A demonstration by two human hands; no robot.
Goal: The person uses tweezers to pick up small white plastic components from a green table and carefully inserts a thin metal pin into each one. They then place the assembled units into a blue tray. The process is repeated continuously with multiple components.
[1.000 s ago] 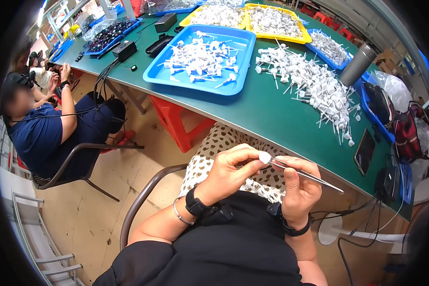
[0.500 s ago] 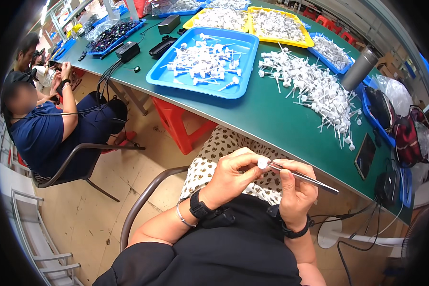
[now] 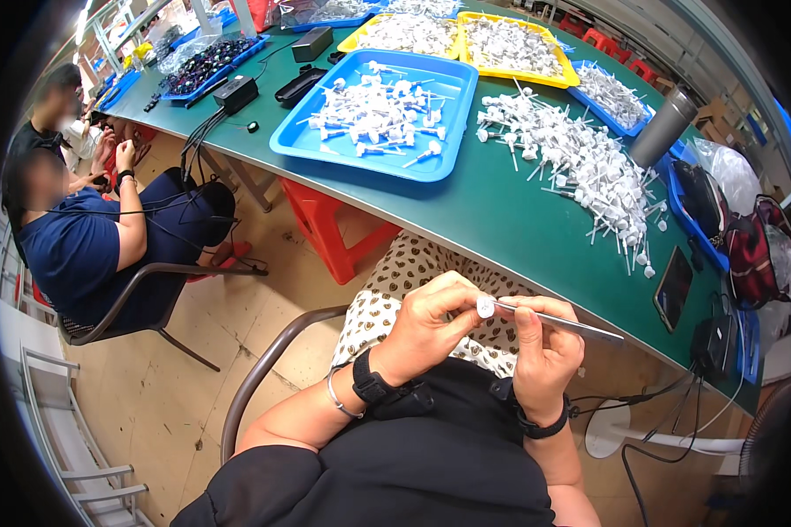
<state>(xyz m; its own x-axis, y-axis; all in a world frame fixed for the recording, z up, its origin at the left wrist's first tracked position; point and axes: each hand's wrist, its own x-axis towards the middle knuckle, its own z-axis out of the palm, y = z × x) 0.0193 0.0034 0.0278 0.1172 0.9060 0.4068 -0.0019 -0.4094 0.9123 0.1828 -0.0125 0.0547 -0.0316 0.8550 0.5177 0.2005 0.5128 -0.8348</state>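
Note:
Over my lap, my left hand (image 3: 432, 318) pinches a small white round-headed plastic part (image 3: 485, 306) between thumb and fingertips. The disc-like head of the part shows, while the rest is hidden by my fingers. My right hand (image 3: 547, 356) grips metal tweezers (image 3: 584, 329), thumb on the near side and fingers behind. Their tips meet the right side of the white head, and their broad end points right. Many similar white stemmed parts lie in a blue tray (image 3: 455, 88) and in a loose pile (image 3: 580, 171) on the green table (image 3: 387, 195).
Yellow trays (image 3: 511, 75) of white parts stand farther back. On the right are a grey bottle (image 3: 665, 127), a phone (image 3: 673, 288) and a black box (image 3: 714, 342) with cables. A red stool (image 3: 330, 230) is under the table. A seated person (image 3: 83, 228) works at left.
The tweezers have tilted flatter and their prongs look closer together at the tips. The white part's round face has turned slightly toward me. At left, the co-worker's hands have lowered a little.

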